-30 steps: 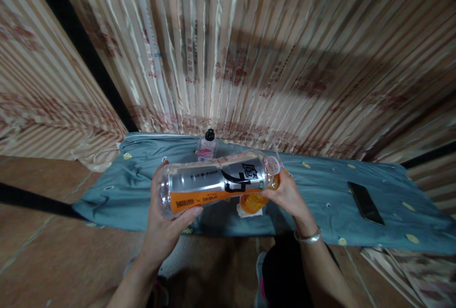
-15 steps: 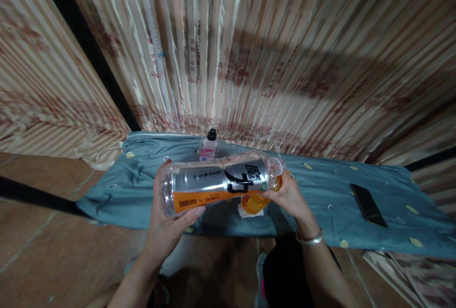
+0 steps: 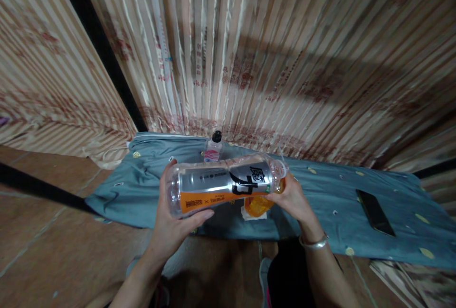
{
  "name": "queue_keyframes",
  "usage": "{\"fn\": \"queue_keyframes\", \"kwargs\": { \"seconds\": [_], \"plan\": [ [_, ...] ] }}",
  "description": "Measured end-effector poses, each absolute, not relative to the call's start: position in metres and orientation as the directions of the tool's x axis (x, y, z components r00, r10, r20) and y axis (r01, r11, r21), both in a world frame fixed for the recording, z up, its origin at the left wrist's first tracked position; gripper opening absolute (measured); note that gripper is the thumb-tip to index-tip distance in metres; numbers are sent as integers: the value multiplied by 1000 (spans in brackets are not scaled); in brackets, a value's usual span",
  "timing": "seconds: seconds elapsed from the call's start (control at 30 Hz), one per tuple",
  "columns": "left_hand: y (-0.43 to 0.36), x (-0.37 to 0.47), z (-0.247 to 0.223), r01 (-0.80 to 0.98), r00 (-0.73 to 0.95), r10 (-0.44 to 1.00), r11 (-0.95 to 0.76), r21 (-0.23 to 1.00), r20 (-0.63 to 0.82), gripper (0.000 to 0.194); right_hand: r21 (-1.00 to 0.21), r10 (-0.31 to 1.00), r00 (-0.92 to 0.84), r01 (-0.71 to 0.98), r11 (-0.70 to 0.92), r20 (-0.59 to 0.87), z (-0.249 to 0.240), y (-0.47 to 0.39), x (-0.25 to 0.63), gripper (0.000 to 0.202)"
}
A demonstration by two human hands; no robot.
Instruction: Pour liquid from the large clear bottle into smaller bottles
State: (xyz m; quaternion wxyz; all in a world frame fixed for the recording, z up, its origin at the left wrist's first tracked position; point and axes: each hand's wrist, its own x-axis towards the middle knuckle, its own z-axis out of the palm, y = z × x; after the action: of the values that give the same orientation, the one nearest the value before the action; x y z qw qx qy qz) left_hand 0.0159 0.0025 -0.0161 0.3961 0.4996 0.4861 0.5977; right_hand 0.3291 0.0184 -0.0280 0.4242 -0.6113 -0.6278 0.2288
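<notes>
A large clear plastic drink bottle (image 3: 221, 184) with a silver and orange label lies almost level in the air, its neck at the right. My left hand (image 3: 174, 218) is closed around its base end, thumb along the lower side. At the neck end, my right hand (image 3: 290, 199) is closed around a clear cup of orange liquid (image 3: 257, 207), whose foot is over a white tissue (image 3: 249, 214). The bottle hides part of the cup, and my right fingers are mostly hidden. Just behind the bottle stands a small clear squeeze bottle (image 3: 213, 149) with a black cap and pink print.
A blue-green cloth (image 3: 320, 213) covers the low bench or table in front of me. A black phone (image 3: 375, 211) lies on it at the right. Striped curtain (image 3: 221, 61) hangs behind, with dark poles (image 3: 103, 56) at the left. My legs are below the near edge.
The whole view has shifted slightly, so things appear a little further right and lower. Both hands keep their holds, and the bottle's tilt looks nearly the same.
</notes>
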Motion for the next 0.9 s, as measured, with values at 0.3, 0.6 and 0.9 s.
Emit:
{"fn": "queue_keyframes", "kwargs": {
  "seconds": [0.3,0.6,0.9],
  "plan": [
    [-1,15,-23,27,-196,958,-208,978,209,122,-808,962,98,568,158,257,-30,20,331,74],
    [1,15,-20,35,-203,954,-219,975,222,122,-808,961,112,570,146,252,-29,19,329,71],
    [-4,16,-12,29,-192,968,-160,987,162,123,-804,963,106,577,142,246,-31,18,331,72]
  ]
}}
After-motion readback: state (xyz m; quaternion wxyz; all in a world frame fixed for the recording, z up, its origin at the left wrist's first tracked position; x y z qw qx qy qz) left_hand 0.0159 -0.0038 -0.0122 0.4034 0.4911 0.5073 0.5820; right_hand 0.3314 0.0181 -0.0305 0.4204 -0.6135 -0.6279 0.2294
